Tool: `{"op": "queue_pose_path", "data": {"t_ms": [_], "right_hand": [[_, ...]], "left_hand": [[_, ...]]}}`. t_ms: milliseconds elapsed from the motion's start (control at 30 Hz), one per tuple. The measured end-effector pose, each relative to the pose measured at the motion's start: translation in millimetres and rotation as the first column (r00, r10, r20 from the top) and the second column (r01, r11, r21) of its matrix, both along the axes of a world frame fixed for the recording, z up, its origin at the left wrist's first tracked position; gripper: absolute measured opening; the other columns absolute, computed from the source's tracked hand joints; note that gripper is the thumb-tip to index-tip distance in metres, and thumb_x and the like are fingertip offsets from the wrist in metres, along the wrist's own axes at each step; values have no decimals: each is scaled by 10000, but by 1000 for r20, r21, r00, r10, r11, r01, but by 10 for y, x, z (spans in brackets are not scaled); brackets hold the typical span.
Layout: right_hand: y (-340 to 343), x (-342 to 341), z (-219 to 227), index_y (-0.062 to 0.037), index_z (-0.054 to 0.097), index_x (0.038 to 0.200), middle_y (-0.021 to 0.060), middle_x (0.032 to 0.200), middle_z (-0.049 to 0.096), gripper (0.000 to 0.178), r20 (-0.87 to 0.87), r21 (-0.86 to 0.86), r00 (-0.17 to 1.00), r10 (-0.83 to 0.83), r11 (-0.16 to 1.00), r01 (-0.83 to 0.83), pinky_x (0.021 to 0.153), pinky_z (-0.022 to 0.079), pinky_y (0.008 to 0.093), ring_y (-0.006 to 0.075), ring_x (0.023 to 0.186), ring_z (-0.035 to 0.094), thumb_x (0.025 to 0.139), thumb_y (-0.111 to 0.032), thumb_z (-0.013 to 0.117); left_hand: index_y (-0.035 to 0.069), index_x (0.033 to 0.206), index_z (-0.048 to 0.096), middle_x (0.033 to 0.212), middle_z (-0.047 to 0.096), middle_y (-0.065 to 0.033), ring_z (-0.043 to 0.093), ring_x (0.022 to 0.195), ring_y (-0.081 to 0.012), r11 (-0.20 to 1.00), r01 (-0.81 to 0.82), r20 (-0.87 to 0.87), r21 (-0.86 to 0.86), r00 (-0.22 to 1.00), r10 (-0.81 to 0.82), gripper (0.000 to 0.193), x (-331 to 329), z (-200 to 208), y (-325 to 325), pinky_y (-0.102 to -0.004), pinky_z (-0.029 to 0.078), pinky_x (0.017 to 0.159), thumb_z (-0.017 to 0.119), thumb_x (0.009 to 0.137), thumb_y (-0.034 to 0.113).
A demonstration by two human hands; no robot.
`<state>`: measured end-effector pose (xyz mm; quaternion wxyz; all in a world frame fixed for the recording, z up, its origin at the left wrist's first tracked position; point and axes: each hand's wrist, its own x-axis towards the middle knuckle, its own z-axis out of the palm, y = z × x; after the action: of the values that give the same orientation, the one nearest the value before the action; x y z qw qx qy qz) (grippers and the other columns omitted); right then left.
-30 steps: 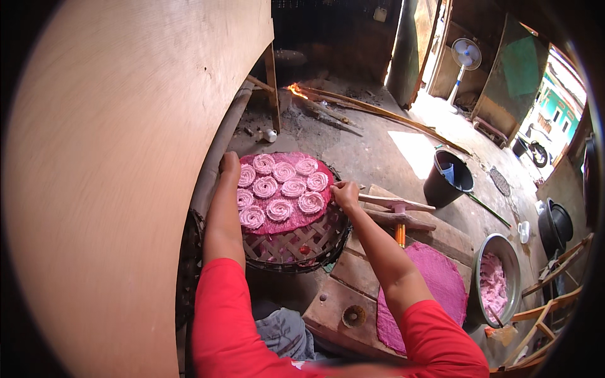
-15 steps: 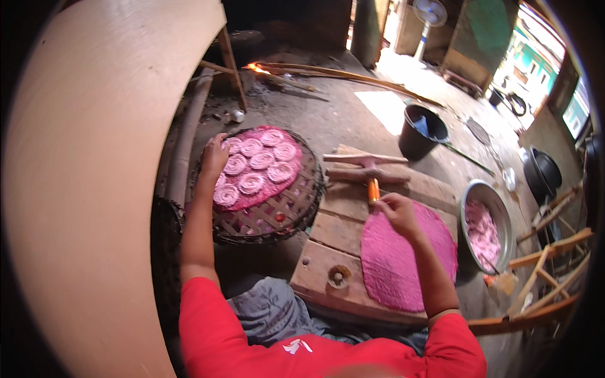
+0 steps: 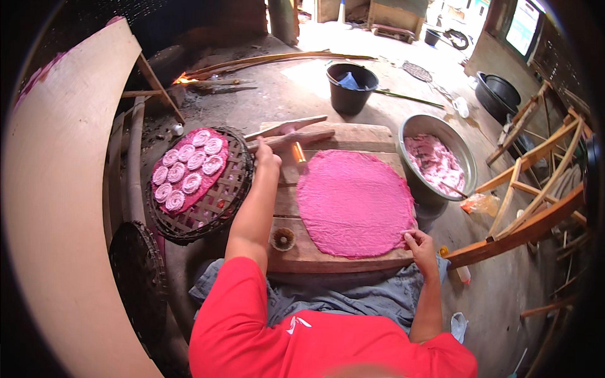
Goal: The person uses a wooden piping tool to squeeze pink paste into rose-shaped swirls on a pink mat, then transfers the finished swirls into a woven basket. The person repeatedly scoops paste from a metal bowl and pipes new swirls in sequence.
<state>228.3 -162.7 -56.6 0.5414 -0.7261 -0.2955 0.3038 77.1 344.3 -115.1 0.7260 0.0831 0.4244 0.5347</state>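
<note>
A damp-looking pink cloth (image 3: 354, 205) lies flat on a low wooden board (image 3: 287, 208). At its near right edge, my right hand (image 3: 423, 251) has thumb and fingers pinched on the cloth's rim. My left hand (image 3: 269, 159) is closed at the left end of a two-bar wooden press (image 3: 299, 135); its fingertips are partly hidden. An orange cylinder (image 3: 298, 152) sticks out of the press toward the cloth. On the left, a round woven basket (image 3: 232, 183) carries another pink cloth with several pale pink dough swirls (image 3: 177, 171). A fluted brown mould (image 3: 282, 239) stands on the board.
A metal basin (image 3: 435, 189) of pink dough stands right of the board. Beyond the board is a black bucket (image 3: 353, 94). Wooden frames (image 3: 523, 189) crowd the right side. A fire (image 3: 183, 79) burns at the far left, behind a large pale panel (image 3: 57, 208).
My left hand has left the basket for the press. The right hand has come from the orange cylinder to the cloth's near right edge. The whole view has turned.
</note>
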Motion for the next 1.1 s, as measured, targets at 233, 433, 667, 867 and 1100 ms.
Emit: {"op": "queue_pose_path", "data": {"t_ms": [233, 433, 667, 867, 1100], "right_hand": [[-462, 20, 97, 29, 654, 1030, 33, 867, 649, 191, -81, -14, 987, -137, 991, 136, 675, 495, 218, 82, 746, 604, 952, -131, 585], [-28, 119, 615, 11, 503, 1286, 107, 1183, 583, 674, 85, 184, 982, 166, 966, -180, 969, 415, 321, 177, 1108, 550, 910, -547, 539], [531, -392, 1066, 32, 389, 1371, 178, 1256, 523, 1038, -227, 162, 504, 834, 542, -824, 979, 375, 343, 231, 1138, 502, 766, -808, 469], [406, -362, 1302, 114, 429, 1288, 192, 967, 592, 1005, -480, 378, 346, 806, 546, -748, 768, 463, 357, 232, 790, 584, 773, -750, 420], [338, -206, 1300, 92, 373, 1378, 289, 1055, 602, 1161, -706, 302, 276, 653, 630, -715, 806, 479, 394, 298, 853, 630, 771, -878, 177]], "left_hand": [[42, 984, 553, 923, 600, -30, 590, 831, -153, 879, -145, -24, 454, 984, 175, 399, 95, 447, -353, -306, 508, 803, 523, 967, 439], [161, 700, 371, 577, 379, 50, 423, 523, -62, 654, 110, 117, 748, 949, -294, 536, -506, 1580, -1285, -221, 431, 584, 492, 885, 649], [193, 707, 341, 590, 297, 55, 311, 527, -78, 720, 383, 189, 579, 796, -575, 570, -623, 2163, -2468, -227, 303, 527, 438, 859, 734], [29, 1388, 388, 1241, 555, -264, 526, 1203, -335, 470, 126, 439, 874, 212, -873, 963, -650, 2717, -2215, -515, 382, 1060, 315, 819, 803], [-46, 1295, 476, 1159, 599, -231, 539, 1161, -370, 488, 369, 445, 791, 200, -873, 859, -190, 2261, -2086, -521, 376, 1065, 285, 916, 701]]}}
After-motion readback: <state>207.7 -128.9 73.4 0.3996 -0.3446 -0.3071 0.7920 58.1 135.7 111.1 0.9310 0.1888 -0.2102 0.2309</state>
